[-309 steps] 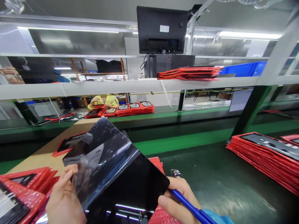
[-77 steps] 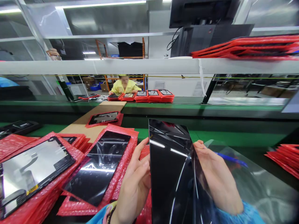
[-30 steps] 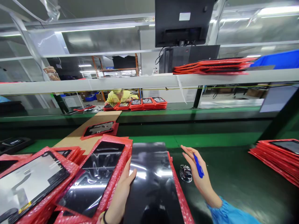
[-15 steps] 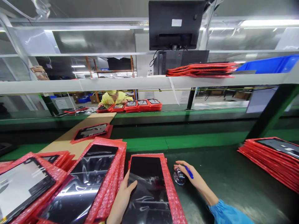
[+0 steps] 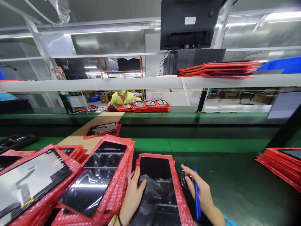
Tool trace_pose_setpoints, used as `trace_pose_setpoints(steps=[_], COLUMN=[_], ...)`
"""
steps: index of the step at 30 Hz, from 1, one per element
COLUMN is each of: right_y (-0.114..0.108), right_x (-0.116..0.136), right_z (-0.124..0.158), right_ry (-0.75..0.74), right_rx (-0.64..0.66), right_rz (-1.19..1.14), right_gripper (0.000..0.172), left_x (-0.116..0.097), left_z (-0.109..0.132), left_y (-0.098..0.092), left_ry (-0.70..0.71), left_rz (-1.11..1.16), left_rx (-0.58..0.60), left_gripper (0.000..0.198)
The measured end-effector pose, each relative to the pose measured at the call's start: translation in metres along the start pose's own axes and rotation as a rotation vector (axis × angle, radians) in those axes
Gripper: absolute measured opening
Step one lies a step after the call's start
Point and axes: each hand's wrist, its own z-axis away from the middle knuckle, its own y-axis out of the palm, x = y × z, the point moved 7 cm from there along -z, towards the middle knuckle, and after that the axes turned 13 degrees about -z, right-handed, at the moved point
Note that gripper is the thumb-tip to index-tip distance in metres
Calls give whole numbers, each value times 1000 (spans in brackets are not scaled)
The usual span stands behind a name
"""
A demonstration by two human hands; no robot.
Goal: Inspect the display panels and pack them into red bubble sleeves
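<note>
A black display panel (image 5: 156, 185) under clear film lies on red bubble wrap in front of me. My left hand (image 5: 134, 191) rests flat over its left edge, fingers stretched out and thumb on the film. To the right of the panel, my right hand (image 5: 202, 190) holds a slim blue pen (image 5: 197, 197) against the palm, pointing up and down the view. Its forefinger and thumb are beside a small, clear round container (image 5: 184, 181), partly hidden behind the fingers. I cannot tell whether they touch it.
Stacks of panels in red bubble wrap stand at left, one with a dark panel (image 5: 96, 175) on top, and another stack (image 5: 279, 166) at right. A shelf rail (image 5: 141, 84) crosses ahead, below a monitor (image 5: 188, 25). Beyond sits a person in yellow (image 5: 123, 97).
My right hand has turned and shifted nearer, and the blue pen now shows more of its length. The fingers of my left hand have come onto the panel's left edge. The view has swung left.
</note>
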Motion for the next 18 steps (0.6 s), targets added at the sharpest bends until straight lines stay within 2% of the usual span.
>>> trace_pose_setpoints(steps=[3,5,7,9,13,16,18], right_y=[24,34,37,38,41,43,44], right_x=[32,44,49,50,42,36,34], right_z=[11,16,18,18,22,26,28], right_ry=[-238,-331,-384,-425,-444,-429,-425], right_rx=[179,259,285,281,218,127,85], right_rz=[-15,-13,-15,-19,-51,-107,-128], right_gripper=[28,27,27,27,24,20,17], left_x=[3,8,12,12,-7,-28,-40], left_z=[4,8,14,20,24,18,12], left_y=[-2,-6,-13,-21,-32,-31,-26], left_ry=[-13,-58,-112,-167,-224,-216,-191], left_rz=[72,155,250,353,521,509,447], left_rx=[13,36,62,93,151,182,191], left_gripper=[73,75,82,84,60,45,45])
